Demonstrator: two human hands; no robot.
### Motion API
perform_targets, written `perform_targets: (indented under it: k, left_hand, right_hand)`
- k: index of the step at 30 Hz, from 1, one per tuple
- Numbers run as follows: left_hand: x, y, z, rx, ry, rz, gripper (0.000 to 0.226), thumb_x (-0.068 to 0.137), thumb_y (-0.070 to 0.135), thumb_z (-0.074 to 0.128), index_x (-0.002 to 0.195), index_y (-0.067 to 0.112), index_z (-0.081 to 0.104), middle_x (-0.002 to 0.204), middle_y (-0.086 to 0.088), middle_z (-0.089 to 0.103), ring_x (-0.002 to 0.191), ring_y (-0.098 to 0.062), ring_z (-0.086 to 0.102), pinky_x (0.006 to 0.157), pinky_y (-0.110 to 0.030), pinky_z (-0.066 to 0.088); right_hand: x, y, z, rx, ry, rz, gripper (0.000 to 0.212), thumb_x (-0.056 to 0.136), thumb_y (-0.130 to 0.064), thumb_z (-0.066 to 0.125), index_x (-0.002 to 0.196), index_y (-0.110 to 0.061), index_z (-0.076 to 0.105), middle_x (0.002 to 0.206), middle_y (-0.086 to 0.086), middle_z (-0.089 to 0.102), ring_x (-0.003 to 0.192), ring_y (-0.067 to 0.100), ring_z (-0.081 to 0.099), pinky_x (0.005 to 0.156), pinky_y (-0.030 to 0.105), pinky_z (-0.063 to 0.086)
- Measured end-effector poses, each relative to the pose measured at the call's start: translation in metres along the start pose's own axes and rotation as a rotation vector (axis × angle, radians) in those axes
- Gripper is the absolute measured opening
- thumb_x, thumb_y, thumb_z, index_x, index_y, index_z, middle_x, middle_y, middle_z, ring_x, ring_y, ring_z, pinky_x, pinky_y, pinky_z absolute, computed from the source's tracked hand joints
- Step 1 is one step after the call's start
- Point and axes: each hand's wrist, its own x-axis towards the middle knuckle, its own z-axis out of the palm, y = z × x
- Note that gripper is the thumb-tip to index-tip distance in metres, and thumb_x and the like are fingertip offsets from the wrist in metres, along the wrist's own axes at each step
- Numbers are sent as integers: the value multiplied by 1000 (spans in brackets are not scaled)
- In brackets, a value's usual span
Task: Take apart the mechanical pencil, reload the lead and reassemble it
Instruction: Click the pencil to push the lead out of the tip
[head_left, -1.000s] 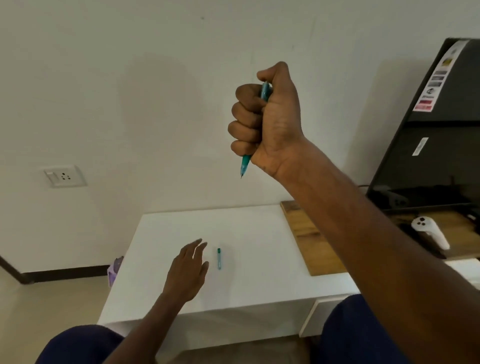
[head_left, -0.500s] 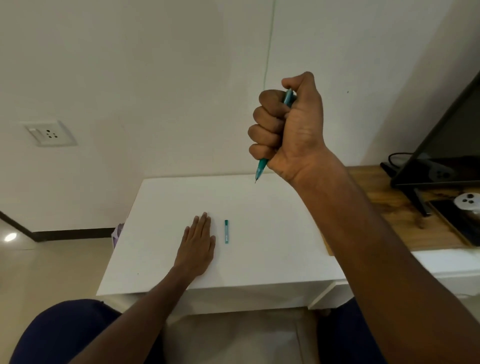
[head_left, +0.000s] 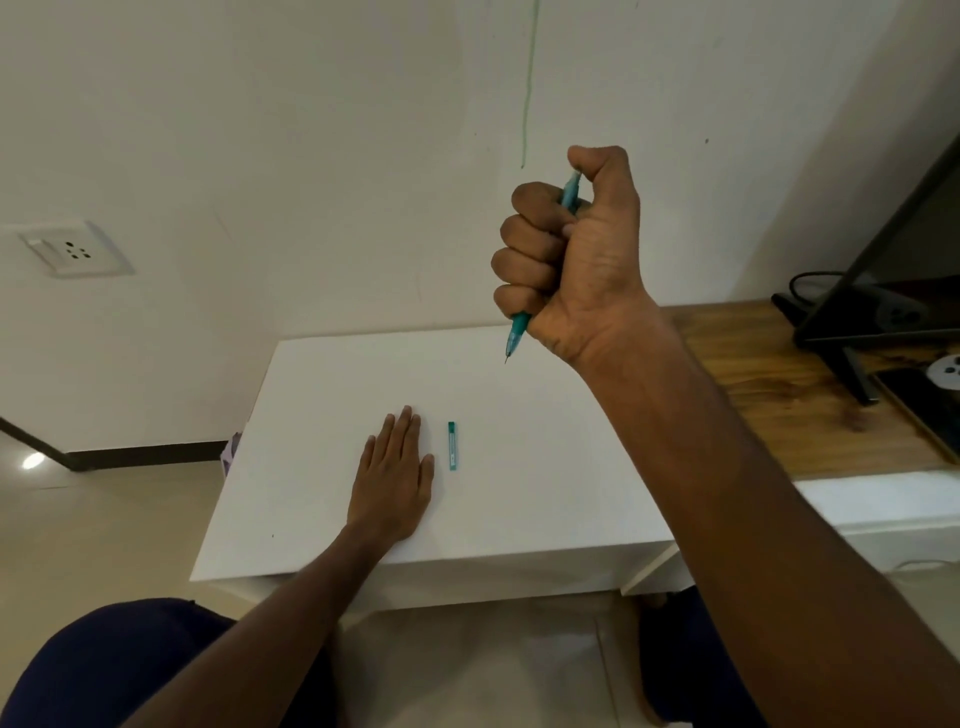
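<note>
Right hand (head_left: 576, 260) fists the mechanical pencil (head_left: 517, 332) tip-down, thumb likely clicking; left hand (head_left: 392, 478) lies flat on the table (head_left: 545, 467) beside the lead case (head_left: 453, 446).

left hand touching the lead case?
No. The left hand lies flat on the white table, with a gap to the lead case beside it.
</note>
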Motion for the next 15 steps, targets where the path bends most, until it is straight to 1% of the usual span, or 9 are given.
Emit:
perform_targets:
  k: [4,7,9,10,11,12,13,14,15]
  left_hand:
    - [1,2,0,4,-10,-1,68,116,40,31,174,13,9,183,-4,5,170,-24,4,137,-44,8]
    - [2,1,-6,-26,-41,-4,68,116,39,32,174,12,8,183,-5,3,170,-25,3,137,-44,7]
    - [7,8,-21,-63,-73,-26,65,116,36,40,172,11,20,182,-8,17,169,-28,16,137,-44,15]
    - [10,17,-34,-121,-48,-40,59,115,35,45,168,11,33,177,-9,33,164,-28,30,134,-44,25]
    - [12,29,-50,-240,8,-67,51,114,35,49,161,14,48,167,-7,51,155,-26,47,129,-44,35]
    - [12,44,-68,-445,60,-105,42,114,37,50,151,20,61,154,-2,65,142,-19,59,122,-45,45]
    - [11,62,-88,-709,74,-137,38,115,41,47,142,26,69,143,4,73,130,-10,66,116,-46,50]
    - [9,82,-111,-978,38,-140,42,116,47,40,134,32,74,135,9,77,122,-5,70,109,-46,53]
    - [6,103,-134,-1209,-30,-115,51,115,54,33,131,34,77,133,10,78,118,-5,71,105,-45,53]
  right_hand:
    - [-1,-1,-2,-1,-5,10,54,100,-48,26,51,-26,23,43,-9,20,42,10,9,43,15,17]
    - [-2,-2,-2,1,-4,17,55,100,-47,26,49,-25,26,43,-9,20,40,9,11,42,14,17]
    - [-2,-3,-3,6,-7,15,54,100,-51,27,53,-25,23,46,-9,16,42,9,10,43,16,15]
    - [-3,-3,-2,13,-10,14,53,100,-53,28,56,-25,20,49,-8,14,43,10,10,44,17,13]
    - [-3,-4,-2,24,-14,12,53,100,-55,28,57,-25,20,51,-8,13,44,10,9,44,18,13]
    - [-3,-5,0,41,-20,9,54,100,-56,27,56,-25,21,52,-7,12,44,10,9,44,18,13]
    - [-3,-8,2,61,-26,2,56,100,-55,27,53,-25,25,52,-7,12,44,10,9,43,18,14]
    - [-2,-11,4,80,-35,-9,58,101,-53,26,50,-24,28,52,-7,12,44,10,9,42,18,15]
    - [-2,-16,9,94,-47,-26,60,101,-52,26,49,-23,31,52,-7,13,44,10,9,42,18,16]
